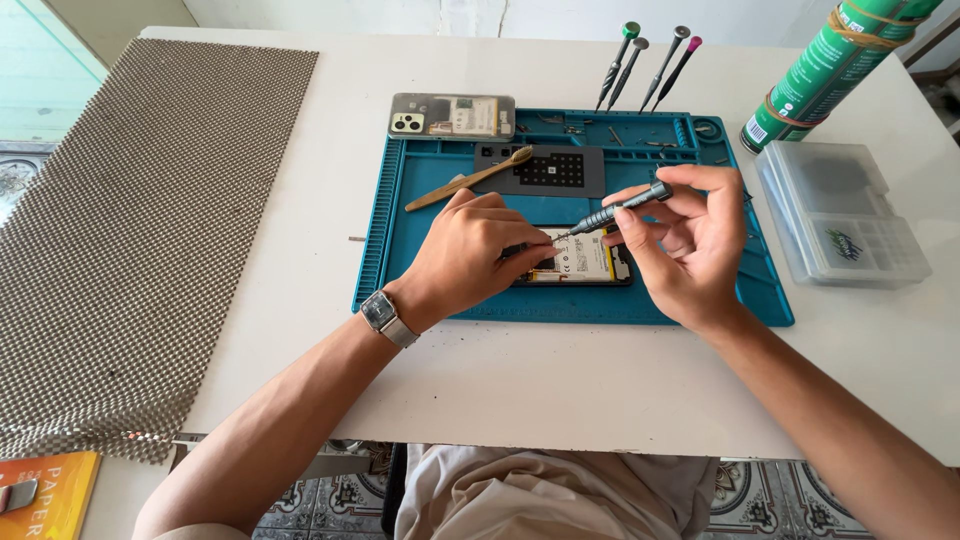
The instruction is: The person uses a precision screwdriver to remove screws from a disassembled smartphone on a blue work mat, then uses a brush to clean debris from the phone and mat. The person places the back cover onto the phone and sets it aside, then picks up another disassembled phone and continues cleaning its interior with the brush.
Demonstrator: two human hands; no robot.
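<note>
While the left hand (470,250) presses fingers closed onto the opened phone (580,262) on the blue repair mat (400,240), the right hand (690,240) pinches a precision screwdriver (620,207), tip on the phone.

Both forearms are bare, with no sleeves showing. The left hand (478,250) has a silver metal-band wristwatch (386,317) with a square dark face at its wrist. The right hand (690,245) wears nothing.
</note>
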